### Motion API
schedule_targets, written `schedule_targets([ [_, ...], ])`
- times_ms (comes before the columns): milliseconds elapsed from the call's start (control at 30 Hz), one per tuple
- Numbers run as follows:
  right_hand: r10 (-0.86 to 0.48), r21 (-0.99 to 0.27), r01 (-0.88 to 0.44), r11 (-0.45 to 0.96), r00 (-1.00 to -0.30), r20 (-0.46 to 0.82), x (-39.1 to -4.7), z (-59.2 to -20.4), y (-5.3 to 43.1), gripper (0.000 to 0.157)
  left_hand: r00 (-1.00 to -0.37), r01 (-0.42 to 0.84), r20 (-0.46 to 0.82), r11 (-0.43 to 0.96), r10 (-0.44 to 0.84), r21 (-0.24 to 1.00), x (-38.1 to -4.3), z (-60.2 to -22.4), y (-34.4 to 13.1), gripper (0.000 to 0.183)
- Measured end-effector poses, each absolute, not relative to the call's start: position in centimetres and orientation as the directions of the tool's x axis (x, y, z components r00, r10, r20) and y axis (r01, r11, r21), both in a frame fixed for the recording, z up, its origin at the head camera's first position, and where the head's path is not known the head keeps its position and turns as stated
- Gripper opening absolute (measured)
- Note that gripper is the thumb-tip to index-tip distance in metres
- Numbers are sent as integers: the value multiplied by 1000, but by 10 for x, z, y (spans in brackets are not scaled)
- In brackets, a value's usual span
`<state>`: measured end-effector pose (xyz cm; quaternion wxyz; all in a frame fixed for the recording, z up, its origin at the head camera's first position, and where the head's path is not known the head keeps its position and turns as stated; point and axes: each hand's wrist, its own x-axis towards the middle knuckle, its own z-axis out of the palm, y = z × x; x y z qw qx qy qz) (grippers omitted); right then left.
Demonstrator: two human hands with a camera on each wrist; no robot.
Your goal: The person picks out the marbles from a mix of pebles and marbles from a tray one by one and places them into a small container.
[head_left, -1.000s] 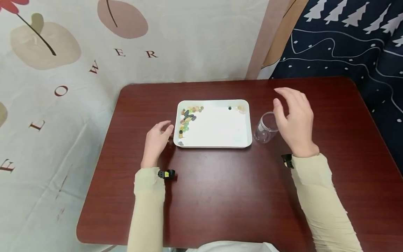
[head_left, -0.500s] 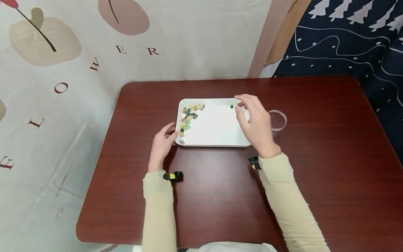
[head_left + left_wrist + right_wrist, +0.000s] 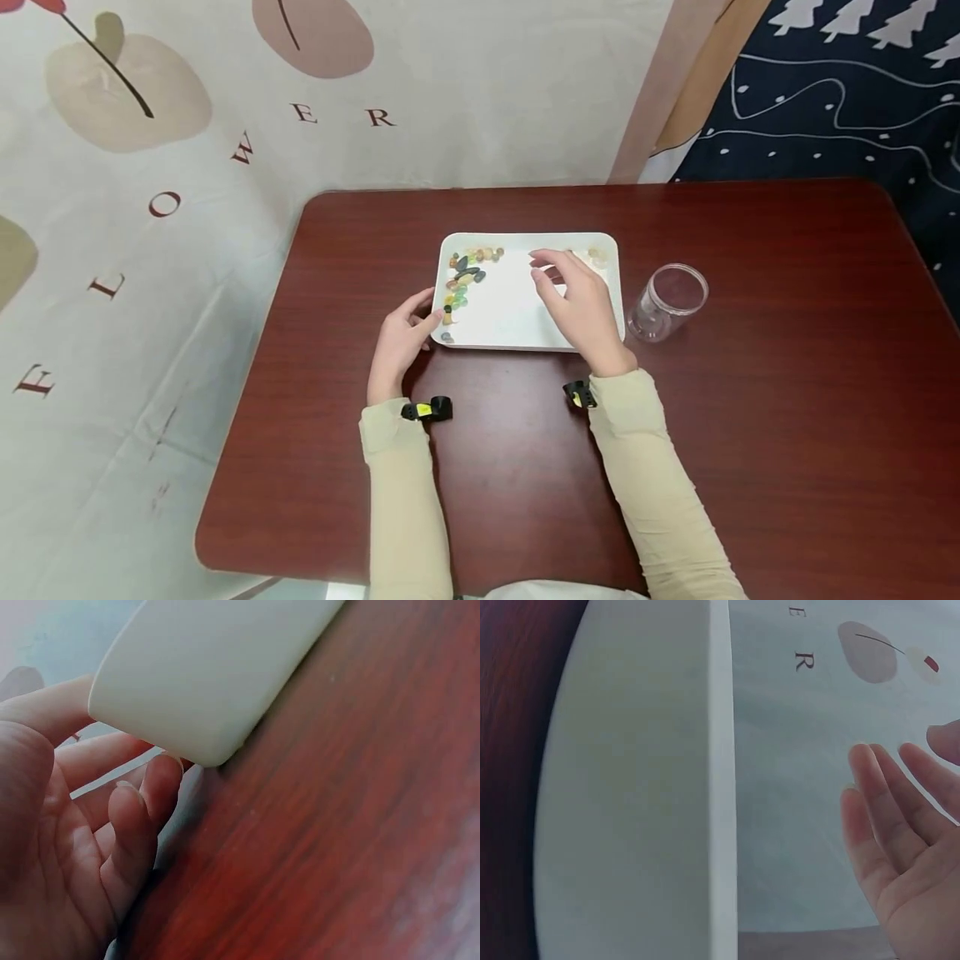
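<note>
A white rectangular tray (image 3: 517, 321) rests on the table. Along its left side lie several small coloured pebbles (image 3: 467, 277), in green, yellow, brown and dark grey. A few pale pebbles (image 3: 597, 255) sit in the far right corner. My left hand (image 3: 401, 340) holds the tray's left edge, thumb at the rim; in the left wrist view some fingers reach toward its underside. Above the tray's right half hovers my right hand (image 3: 579, 312), fingers loosely bent and apart. In the right wrist view nothing shows between its fingers (image 3: 885, 802). It covers part of the tray.
Just right of the tray stands a clear jar (image 3: 662, 312) without a lid. The dark red wooden table (image 3: 787, 375) extends around both. A pale printed cloth (image 3: 480, 100) hangs behind, with a dark blue tree-patterned cloth (image 3: 847, 108) at the right.
My right hand has moved left from beside the jar to over the tray. The left hand has come to the tray's left edge. A dark pebble near the far right is now out of sight.
</note>
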<state>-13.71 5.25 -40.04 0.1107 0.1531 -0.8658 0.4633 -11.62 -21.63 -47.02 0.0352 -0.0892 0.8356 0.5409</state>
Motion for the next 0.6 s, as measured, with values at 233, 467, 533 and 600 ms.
schedule_targets([
  [233, -176, -797, -334, 503, -942, 284, -141, -404, 43, 30, -985, -169, -140, 372, -105, 913, -116, -471, -218, 44],
  [467, -186, -820, -327, 470, -945, 270, -145, -405, 34, 31, -986, -164, -148, 324, -76, 932, -116, -474, -219, 47],
  [533, -188, -827, -314, 467, -949, 255, -146, -407, 30, 31, -987, -160, -148, 308, -63, 938, -117, -474, -219, 47],
  [600, -195, -831, -306, 465, -951, 241, -146, -409, 26, 30, -987, -163, -151, 295, -64, 942, -119, -474, -219, 46],
])
